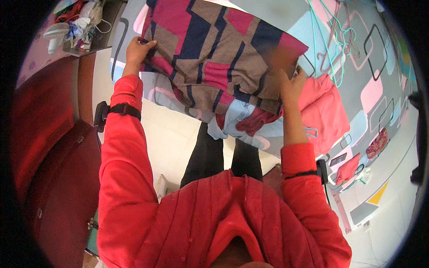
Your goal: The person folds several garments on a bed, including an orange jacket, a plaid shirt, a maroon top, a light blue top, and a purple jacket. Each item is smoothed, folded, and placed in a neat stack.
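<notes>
A brown, magenta and navy patterned cloth (216,73) stretches between a person's hands, the left hand (137,51) pinching its left edge, the right hand (292,85) gripping its right. It partly covers a light blue cloth (237,116) left of the right wrist; a coral garment (324,111) lies just right, turquoise hangers (328,49) beyond that hand, on a grey patterned sheet (353,89).

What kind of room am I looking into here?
Probably a bedroom: a broad patterned sheet, as on a bed, turquoise hangers lying on it, and coral clothing near the held geometric cloth.
</notes>
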`<state>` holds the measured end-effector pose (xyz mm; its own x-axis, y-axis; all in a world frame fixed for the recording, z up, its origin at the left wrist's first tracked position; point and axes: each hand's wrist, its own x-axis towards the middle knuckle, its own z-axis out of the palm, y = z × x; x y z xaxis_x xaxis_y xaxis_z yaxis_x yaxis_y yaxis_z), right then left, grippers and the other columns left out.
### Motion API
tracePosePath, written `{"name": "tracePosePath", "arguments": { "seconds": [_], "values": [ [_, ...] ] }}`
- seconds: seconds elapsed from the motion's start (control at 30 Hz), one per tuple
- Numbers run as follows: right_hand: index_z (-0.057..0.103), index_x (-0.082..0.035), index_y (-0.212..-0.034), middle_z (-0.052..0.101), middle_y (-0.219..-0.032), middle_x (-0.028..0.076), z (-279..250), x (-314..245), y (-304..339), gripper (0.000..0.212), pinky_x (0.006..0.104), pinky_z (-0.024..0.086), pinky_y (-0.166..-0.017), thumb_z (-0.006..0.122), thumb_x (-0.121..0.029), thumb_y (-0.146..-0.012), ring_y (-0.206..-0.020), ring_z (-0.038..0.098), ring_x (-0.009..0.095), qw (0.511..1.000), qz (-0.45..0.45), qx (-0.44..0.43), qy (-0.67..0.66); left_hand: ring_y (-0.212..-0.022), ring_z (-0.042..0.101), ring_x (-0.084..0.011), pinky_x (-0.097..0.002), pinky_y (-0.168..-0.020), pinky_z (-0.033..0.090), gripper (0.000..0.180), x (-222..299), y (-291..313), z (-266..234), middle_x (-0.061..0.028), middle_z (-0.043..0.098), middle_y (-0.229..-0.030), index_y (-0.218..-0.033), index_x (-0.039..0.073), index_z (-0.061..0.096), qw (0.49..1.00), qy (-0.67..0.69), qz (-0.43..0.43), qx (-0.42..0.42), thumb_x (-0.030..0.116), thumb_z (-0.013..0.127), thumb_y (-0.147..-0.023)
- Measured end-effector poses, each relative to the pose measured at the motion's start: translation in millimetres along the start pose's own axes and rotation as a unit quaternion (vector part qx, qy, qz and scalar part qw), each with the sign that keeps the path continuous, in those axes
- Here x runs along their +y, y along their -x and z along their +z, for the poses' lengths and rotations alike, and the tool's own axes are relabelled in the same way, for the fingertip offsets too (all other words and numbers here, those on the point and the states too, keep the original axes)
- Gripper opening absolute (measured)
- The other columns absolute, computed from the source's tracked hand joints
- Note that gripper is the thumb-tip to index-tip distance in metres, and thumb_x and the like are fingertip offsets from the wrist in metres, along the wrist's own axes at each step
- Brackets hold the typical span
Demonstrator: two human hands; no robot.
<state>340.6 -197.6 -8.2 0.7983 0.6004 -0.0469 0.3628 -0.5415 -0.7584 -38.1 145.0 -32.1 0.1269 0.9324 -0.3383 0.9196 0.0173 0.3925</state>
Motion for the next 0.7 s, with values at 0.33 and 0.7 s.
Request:
{"name": "tracePosePath", "arguments": {
  "seconds": [0.33, 0.7],
  "values": [
    [0.053, 0.002, -0.122, 0.061, -0.116, 0.010, -2, -12, -25, 0.057, 0.0336, 0.046, -0.088, 0.075, -0.027, -0.079, -0.100, 0.060, 0.021, 0.890, 0.243, -0.190, -0.335, -0.079, 0.065, -0.0393, -0.0436, -0.072, 0.052, 0.059, 196, 187, -22, -0.0246, 0.065, -0.093, -0.126, 0.007, 0.048, 0.954, 0.101, 0.282, 0.004, 0.015, 0.066, -0.071],
    [0.054, -0.001, -0.116, 0.062, -0.102, 0.007, -54, -37, 24, 0.046, 0.0335, 0.049, -0.082, 0.071, -0.004, -0.074, -0.089, 0.060, 0.020, 0.820, 0.289, -0.159, -0.468, -0.094, 0.057, -0.0401, -0.0467, -0.079, 0.042, 0.071, 277, 320, 76, -0.0212, 0.059, -0.097, -0.131, -0.001, 0.039, 0.903, 0.087, 0.377, -0.187, 0.022, 0.070, -0.072]
  ]
}}
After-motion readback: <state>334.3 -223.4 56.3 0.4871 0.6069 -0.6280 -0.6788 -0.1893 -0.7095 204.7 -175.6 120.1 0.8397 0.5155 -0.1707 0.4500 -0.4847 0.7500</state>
